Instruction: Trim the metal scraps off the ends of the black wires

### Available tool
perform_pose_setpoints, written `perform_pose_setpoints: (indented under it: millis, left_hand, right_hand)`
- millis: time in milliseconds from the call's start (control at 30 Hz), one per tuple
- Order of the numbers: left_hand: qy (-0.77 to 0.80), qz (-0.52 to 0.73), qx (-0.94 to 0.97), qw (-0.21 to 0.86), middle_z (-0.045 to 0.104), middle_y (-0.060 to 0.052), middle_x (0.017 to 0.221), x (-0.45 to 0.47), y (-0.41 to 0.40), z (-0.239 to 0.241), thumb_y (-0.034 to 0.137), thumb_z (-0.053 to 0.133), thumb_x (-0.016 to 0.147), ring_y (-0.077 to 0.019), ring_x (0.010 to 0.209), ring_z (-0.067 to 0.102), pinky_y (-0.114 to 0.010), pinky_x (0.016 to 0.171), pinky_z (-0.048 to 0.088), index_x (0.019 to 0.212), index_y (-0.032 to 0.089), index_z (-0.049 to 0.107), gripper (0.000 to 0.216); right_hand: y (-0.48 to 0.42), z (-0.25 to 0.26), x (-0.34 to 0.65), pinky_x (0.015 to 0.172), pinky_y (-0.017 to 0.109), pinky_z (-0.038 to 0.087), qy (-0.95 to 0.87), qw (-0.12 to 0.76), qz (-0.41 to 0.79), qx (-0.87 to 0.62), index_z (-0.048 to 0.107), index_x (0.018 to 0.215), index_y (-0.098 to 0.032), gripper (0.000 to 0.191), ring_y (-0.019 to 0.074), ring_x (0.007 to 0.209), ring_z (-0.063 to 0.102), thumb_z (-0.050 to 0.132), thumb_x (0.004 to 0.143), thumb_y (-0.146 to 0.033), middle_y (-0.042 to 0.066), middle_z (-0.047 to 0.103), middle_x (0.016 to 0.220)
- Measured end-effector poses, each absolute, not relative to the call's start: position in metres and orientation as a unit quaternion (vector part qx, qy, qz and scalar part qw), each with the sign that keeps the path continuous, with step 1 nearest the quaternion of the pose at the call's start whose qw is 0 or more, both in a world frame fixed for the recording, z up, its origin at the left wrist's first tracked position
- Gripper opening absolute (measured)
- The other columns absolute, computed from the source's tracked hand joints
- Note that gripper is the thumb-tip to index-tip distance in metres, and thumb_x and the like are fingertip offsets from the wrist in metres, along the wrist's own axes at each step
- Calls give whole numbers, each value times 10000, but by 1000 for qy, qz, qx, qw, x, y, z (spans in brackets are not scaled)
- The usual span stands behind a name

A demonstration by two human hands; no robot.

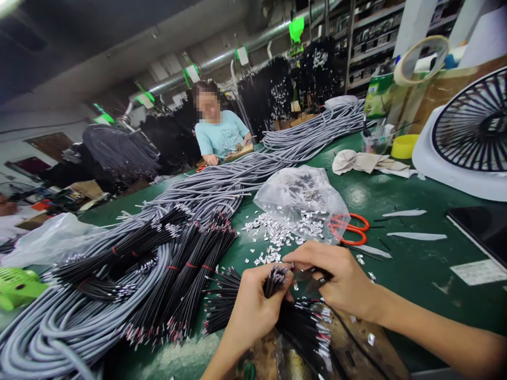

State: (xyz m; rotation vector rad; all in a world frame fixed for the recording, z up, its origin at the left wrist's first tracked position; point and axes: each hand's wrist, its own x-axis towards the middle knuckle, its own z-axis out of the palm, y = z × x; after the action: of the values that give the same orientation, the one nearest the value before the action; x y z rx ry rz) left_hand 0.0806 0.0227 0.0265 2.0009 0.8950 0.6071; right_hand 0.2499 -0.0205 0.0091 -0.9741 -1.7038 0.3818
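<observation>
My left hand (253,306) is closed around a small bundle of black wires (275,279), their cut ends pointing up. Close beside it, my right hand (344,279) is closed with its fingers pinched on something dark and thin that I cannot make out. Below both hands lie more short black wires (299,330) with silver and red ends. A single black cable (352,338) curves down from near the right hand. Just beyond the hands, many small silver metal clips (271,229) are scattered on the green table (368,195).
A clear plastic bag (303,195) of metal bits sits behind the clips, beside orange-handled scissors (356,229). Tied black wire bundles (186,279) and coiled grey cables (59,327) fill the left. A fan (471,126) stands right. A person (222,132) sits across the table.
</observation>
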Motion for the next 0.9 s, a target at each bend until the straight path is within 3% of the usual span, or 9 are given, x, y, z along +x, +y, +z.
perform_pose_setpoints:
  millis: [200,433,633,733,900]
  left_hand:
    - [395,265,785,398,608,-20,642,82,25,21,101,554,684,-154,643,550,-204,596,413,657,122,602,60]
    - [409,308,734,446,577,-6,557,89,27,14,252,559,763,-119,520,518,-201,530,413,681,125,553,151]
    - [442,326,714,435,572,1,529,90,31,15,337,589,746,-113,495,507,-203,509,402,668,122,555,231]
    - [471,336,687,440,602,-19,553,91,37,13,368,621,710,-136,520,542,-227,544,429,689,104,608,266]
    - [465,332,701,426,626,-49,632,91,47,10,418,589,726,-169,623,576,-248,609,434,711,84,654,341]
  right_hand:
    - [-23,8,242,641,219,421,-706,534,187,-426,598,949,-121,375,111,721,534,486,639,59,40,580,803]
    - [-14,8,244,626,212,407,-651,534,235,-486,626,910,-152,345,106,708,537,483,640,8,14,601,793]
    - [-14,19,240,472,187,368,-601,524,303,-523,673,889,-140,348,77,542,475,457,636,-38,23,624,776]
    - [-11,24,249,440,185,366,-592,545,258,-535,688,874,-148,302,73,498,465,464,682,-84,24,639,744]
    - [1,17,272,506,245,432,-546,553,108,-621,683,942,-154,258,150,606,567,527,758,-245,63,674,749]
